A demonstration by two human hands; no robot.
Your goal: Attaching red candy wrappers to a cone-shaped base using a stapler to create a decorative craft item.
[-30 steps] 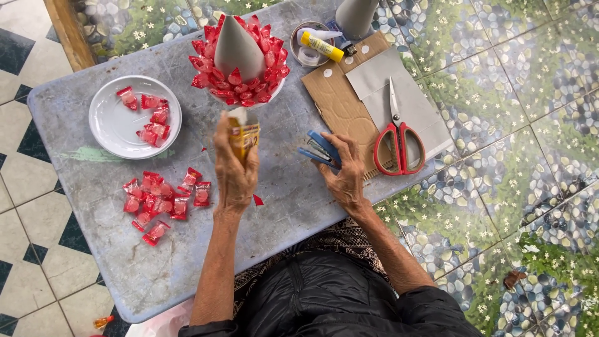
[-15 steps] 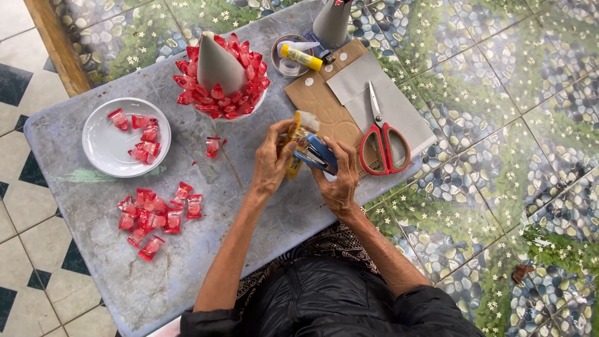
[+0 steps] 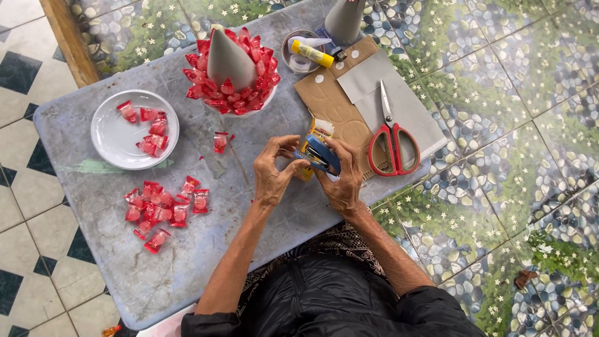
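Centre frame: right hand (image 3: 345,181) grips blue stapler (image 3: 323,153); left hand (image 3: 272,170) pinches yellow-orange wrapper (image 3: 321,130) into its mouth, steadying it. Scissors (image 3: 392,138) on cardboard (image 3: 331,106), right. Red candies (image 3: 161,205) lower left; plate (image 3: 107,134) upper left.

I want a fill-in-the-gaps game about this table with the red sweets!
1. The scissors on the cardboard have ____ handles.
2. The right hand holds a ____ stapler, and the left hand touches it too.
3. The round white plate holds red ____.
4. Red candies ring a grey ____ standing near the table's far edge.

Missing words: red; blue; candies; cone
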